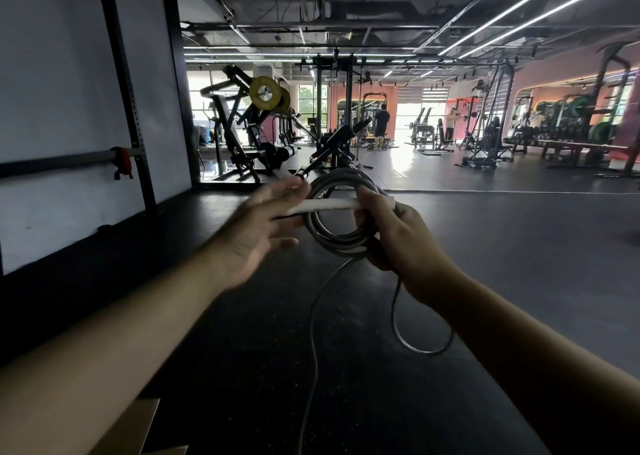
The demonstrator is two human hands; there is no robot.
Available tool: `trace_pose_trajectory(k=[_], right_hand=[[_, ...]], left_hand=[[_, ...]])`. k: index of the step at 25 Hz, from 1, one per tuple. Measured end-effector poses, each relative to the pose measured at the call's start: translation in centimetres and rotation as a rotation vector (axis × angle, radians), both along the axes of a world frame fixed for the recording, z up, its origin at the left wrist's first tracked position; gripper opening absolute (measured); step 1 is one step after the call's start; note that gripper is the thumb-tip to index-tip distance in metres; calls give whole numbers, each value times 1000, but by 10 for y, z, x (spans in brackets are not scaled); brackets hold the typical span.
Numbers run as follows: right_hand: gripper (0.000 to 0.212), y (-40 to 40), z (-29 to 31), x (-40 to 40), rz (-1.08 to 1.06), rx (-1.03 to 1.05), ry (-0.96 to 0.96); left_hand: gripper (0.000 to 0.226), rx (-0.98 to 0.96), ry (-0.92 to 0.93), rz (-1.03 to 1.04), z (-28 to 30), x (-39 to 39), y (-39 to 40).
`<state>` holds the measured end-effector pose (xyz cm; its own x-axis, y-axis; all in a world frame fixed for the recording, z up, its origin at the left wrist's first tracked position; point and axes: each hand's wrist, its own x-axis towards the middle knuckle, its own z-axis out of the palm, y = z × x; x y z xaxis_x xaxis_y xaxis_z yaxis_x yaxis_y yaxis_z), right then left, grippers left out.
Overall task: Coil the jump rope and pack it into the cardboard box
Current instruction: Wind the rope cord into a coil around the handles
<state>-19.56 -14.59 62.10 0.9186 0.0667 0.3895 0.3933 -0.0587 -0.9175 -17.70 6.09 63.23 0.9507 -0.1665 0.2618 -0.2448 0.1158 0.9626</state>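
Stretching out: dark gym floor (519,246), weight machines (249,125) behind.

Foreground dim; ceiling light strips (519,11) and far windows (408,115) glare on the floor (415,167). Left hand (256,232) motion-blurred. Wide-angle bending at edges.

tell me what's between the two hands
In the head view, the white handle spans from the left hand to the right hand, across the coiled rope the right hand grips.

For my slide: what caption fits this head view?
Right hand grips grey coiled jump rope; blurred left hand at its rim.
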Motion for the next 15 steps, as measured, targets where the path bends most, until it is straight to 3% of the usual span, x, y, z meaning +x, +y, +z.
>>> trace_pose_trajectory(k=[2, 4, 6, 8, 12, 15], right_hand=[[42, -6, 11, -3, 36, -139, -33], [42, -7, 19, -5, 70, -261, -77], [42, -6, 24, -4, 83, -372, -139], [42, -6, 27, -4, 74, -482, -202], [47, -14, 22, -12, 181, -520, -161], [91, -27, 18, -12, 201, -466, 23]], left_hand=[[67, 194, -124, -15, 24, -5, 15], [88, 641, -309, -46, 45, -7, 14], [83, 958, -408, -90, 56, -8, -4], [58, 1059, -414, -137, 56, -5, -20], [29, 1026, -297, -218, 47, -4, -26], [32, 1076, -380, -95, 43, -7, -24]])
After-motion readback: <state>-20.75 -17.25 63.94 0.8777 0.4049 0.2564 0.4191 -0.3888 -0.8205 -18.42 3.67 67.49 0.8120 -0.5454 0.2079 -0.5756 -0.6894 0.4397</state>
